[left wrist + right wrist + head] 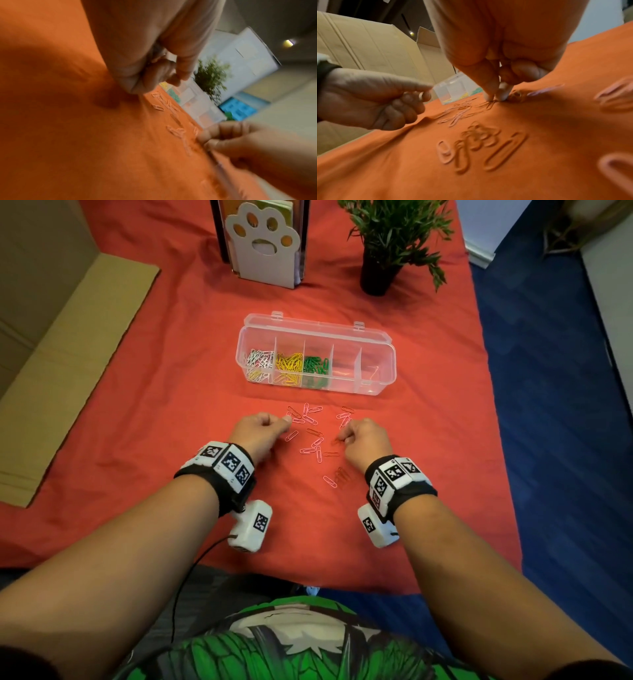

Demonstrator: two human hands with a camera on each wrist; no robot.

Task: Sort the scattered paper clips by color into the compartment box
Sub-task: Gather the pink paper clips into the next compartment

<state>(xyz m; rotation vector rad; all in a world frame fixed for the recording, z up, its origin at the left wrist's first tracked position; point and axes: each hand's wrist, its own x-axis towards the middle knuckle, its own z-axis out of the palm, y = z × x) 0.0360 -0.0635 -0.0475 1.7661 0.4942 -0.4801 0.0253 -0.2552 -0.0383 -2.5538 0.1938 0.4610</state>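
A clear compartment box (385, 373) lies open on the red cloth, with white, yellow and green clips in its three left compartments. Pink and red paper clips (313, 434) lie scattered between my hands. My left hand (287, 421) has its fingers curled and pinches a pink clip at the pile's left edge; in the blurred left wrist view something pale sits inside the curled fingers (176, 79). My right hand (340, 438) pinches a red clip against the cloth with thumb and forefinger (494, 98). More clips (481, 143) lie close under the right wrist.
A paw-shaped book stand (263, 244) and a potted plant (380, 272) stand behind the box. Flattened cardboard (68, 371) covers the table's left side. The cloth's right edge drops to blue floor (548, 405).
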